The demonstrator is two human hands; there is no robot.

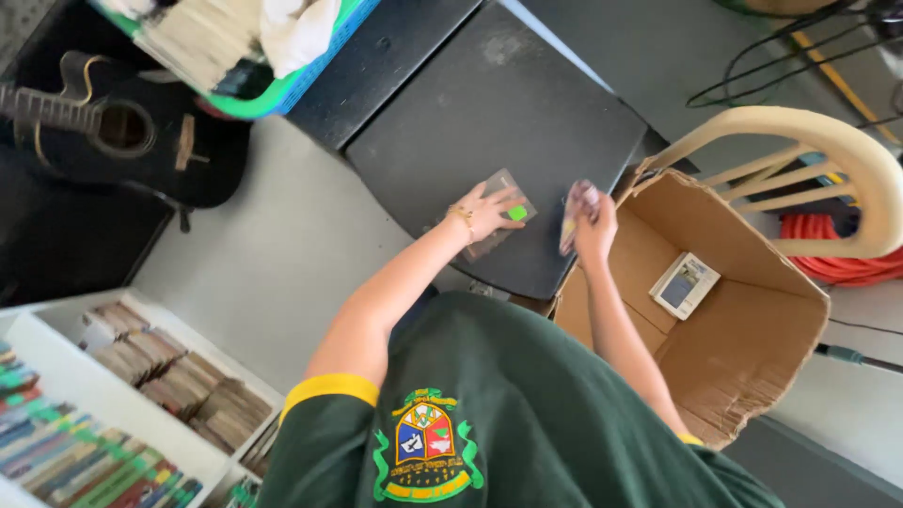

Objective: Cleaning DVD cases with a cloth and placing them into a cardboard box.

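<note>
Green-sleeved left hand [484,212] presses a clear case [503,212] bearing a green sticker

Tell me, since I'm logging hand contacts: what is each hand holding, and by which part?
The right hand grips a blurred cloth-like item by its upper end. The left hand holds nothing; it presses flat on a clear case lying on the dark surface.

Far left I see a black acoustic guitar [122,132] lying flat. A green-and-blue basket [282,89] sits at the far edge. Near left, white shelves [56,376] packed with cassettes. Far right, a cream plastic chair [828,150] over a coiled orange cord [828,249].
</note>
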